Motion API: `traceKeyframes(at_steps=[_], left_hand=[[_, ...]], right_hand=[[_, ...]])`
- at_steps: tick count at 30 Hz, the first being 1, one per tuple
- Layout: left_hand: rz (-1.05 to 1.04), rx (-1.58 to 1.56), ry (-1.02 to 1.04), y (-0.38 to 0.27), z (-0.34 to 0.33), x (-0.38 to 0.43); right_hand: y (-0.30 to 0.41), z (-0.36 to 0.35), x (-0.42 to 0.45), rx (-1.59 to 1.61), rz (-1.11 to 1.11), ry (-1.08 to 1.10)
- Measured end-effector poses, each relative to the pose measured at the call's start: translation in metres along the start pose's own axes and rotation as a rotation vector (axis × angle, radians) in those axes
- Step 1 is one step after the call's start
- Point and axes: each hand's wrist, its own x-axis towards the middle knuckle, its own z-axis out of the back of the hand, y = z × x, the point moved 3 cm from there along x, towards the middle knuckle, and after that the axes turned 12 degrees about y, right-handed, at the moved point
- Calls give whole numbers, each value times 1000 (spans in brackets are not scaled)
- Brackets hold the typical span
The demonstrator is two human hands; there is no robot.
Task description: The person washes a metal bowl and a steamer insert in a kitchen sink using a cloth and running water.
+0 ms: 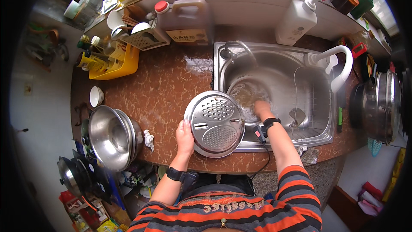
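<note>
My left hand (185, 138) grips the left rim of a round stainless steel grater plate (219, 123), thumb on top. The plate has larger holes in its far part, finer ones in its near part, and a slot at either side. It is held over the near left edge of the steel sink (283, 71). My right hand (262, 108) reaches into a round metal basin (269, 92) in the sink. Stirred, brownish water (246, 96) is in that basin. The right fingers are hidden, and I cannot tell whether they hold anything.
A metal tap (243, 45) arches over the basin; a white tap (341, 61) stands right. A wire rack (310, 109) and strainer (297, 116) are in the sink. Nested steel bowls (111, 138), a white bowl (96, 96), and a yellow bottle bin (128, 67) stand left. A cable (266, 164) hangs nearby.
</note>
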Motion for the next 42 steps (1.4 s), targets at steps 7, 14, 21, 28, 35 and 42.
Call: traceKeyframes(at_steps=[7,14,21,28,35,42], left_hand=[[-90,144,-119,30,2,0],[-198,328,-184,25,-8,1],[-192,269,-218,27,-9,-6],[-219,280,-248,18,-18,-6],[-206,332,-230,18,-16,-11],[-155,347,-224,24,-14,-7]], right_hand=[[66,31,-118,731,357,-497],[157,9,-150,504,452,-800],[169,2,-149,305,440,-917],[164,16,-175,316,481,-793],[131,28,-122,448,259,-828],[161,19,-136,396,418,-831]])
